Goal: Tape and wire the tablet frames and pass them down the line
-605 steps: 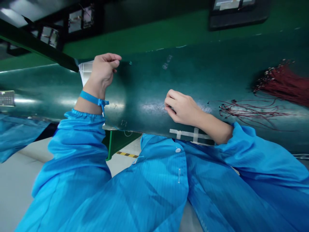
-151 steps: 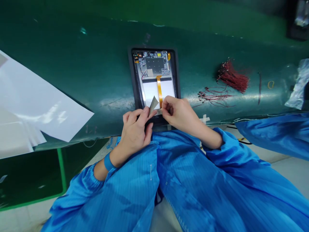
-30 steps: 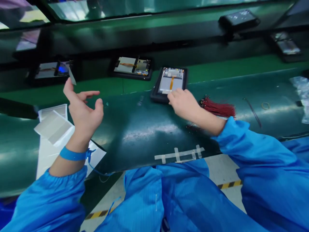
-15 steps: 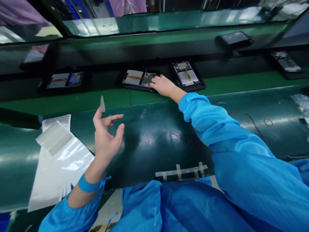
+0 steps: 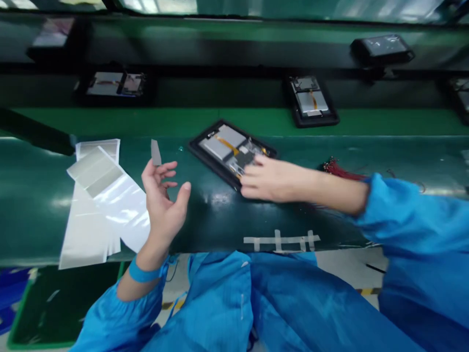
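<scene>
My right hand (image 5: 269, 180) grips the right end of an opened tablet (image 5: 223, 142), which lies turned at a slant near the bench's far edge. Its back is off, so a silver battery, an orange ribbon cable and circuit boards show in a black frame. My left hand (image 5: 164, 200) is raised to the left of the tablet, palm up and fingers apart. A small grey strip (image 5: 156, 152) clings to its index fingertip, standing upright. Beside this hand lie overlapping sheets (image 5: 91, 210), whitish and shiny, some with grey strips on them.
Further opened tablets sit on the green belt behind, one at the right (image 5: 311, 100) and one at the left (image 5: 115, 84). A bundle of red wires (image 5: 339, 170) lies beyond my right forearm. Pale tape (image 5: 278, 240) marks the bench's front edge. Below left stands a green bin (image 5: 66, 303).
My right hand has drawn the tablet off the belt towards me onto the bench and turned it. The left hand stays raised with the strip. My view has tipped down.
</scene>
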`<action>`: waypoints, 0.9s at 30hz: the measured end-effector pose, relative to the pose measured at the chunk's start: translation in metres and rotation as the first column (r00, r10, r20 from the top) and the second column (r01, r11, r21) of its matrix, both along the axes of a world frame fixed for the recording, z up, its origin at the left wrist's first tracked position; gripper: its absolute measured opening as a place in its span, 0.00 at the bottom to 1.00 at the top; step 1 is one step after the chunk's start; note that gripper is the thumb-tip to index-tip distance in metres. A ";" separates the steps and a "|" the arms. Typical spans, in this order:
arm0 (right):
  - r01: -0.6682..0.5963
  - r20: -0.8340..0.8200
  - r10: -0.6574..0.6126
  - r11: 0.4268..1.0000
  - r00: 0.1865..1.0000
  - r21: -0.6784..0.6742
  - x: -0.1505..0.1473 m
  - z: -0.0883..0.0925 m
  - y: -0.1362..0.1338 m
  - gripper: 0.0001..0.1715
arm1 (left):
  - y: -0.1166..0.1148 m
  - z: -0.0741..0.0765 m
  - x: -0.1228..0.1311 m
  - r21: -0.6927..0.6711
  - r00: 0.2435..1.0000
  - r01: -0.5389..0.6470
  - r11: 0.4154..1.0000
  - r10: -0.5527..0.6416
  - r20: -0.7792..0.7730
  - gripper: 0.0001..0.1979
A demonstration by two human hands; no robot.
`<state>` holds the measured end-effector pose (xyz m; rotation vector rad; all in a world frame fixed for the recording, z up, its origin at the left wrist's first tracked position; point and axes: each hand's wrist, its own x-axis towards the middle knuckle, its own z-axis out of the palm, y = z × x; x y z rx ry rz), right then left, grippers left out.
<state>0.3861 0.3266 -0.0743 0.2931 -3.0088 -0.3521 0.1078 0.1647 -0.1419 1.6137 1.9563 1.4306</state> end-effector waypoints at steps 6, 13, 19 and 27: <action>0.060 0.075 -0.059 0.998 0.995 0.000 0.108 -0.026 -0.032 0.09 | 0.013 -0.007 0.004 -0.044 0.976 0.150 0.988 -0.155 -0.155 0.41; 0.421 0.090 -0.411 0.891 0.907 -0.172 0.103 -0.059 -0.085 0.17 | 0.015 -0.025 0.030 -0.373 0.916 0.331 0.867 -0.390 -0.095 0.45; 0.723 0.076 -0.722 0.672 0.688 -0.160 0.052 -0.074 -0.049 0.13 | -0.054 -0.009 0.036 -0.396 0.979 0.166 0.903 -0.200 -0.047 0.44; 0.303 0.045 -0.595 0.342 0.803 -0.890 -0.003 -0.034 -0.074 0.15 | -0.100 0.010 0.072 -0.164 0.710 0.321 0.933 -0.123 0.694 0.21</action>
